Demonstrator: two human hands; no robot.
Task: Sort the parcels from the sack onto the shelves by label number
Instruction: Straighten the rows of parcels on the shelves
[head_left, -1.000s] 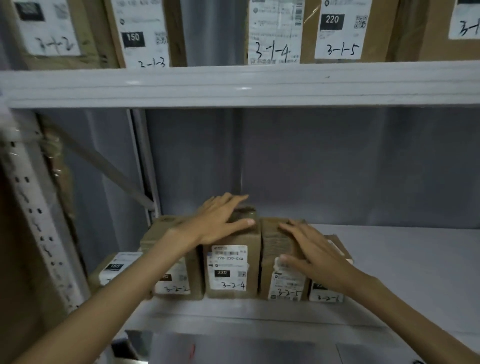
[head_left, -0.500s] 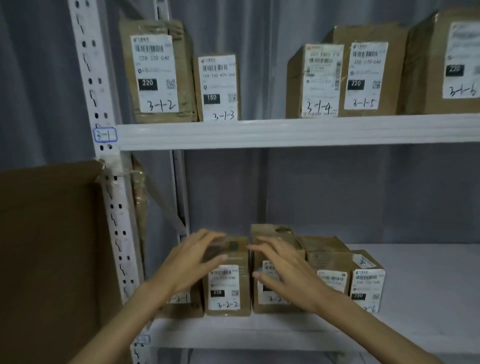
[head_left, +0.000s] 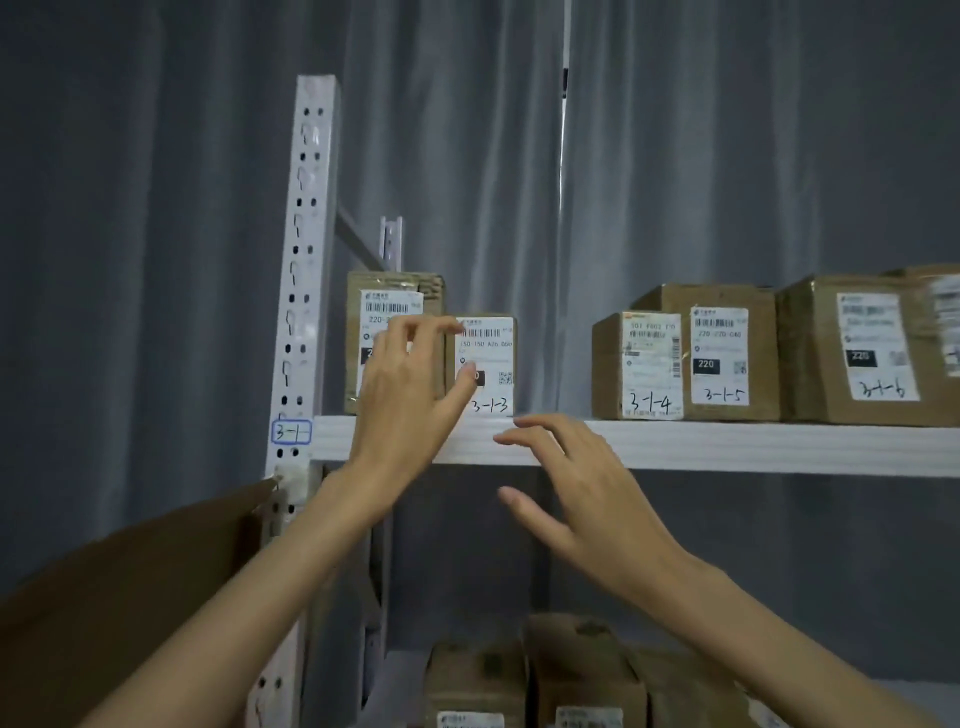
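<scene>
Grey curtains (head_left: 675, 156) hang behind a white shelf (head_left: 727, 447) crossing mid-frame. On it stand labelled parcels: one marked 3-1-3 (head_left: 488, 364) at centre, a taller parcel (head_left: 363, 343) touching its left side, and 3-1-4 (head_left: 649, 366), 3-1-5 (head_left: 727, 353) and a blurred one (head_left: 857, 348) toward the right. The left hand (head_left: 410, 389) is raised before the two central parcels, fingers loosely spread, gripping nothing. The right hand (head_left: 576, 488) hovers below the shelf edge, fingers spread, empty. More parcels (head_left: 524, 675) sit at the bottom of the frame.
</scene>
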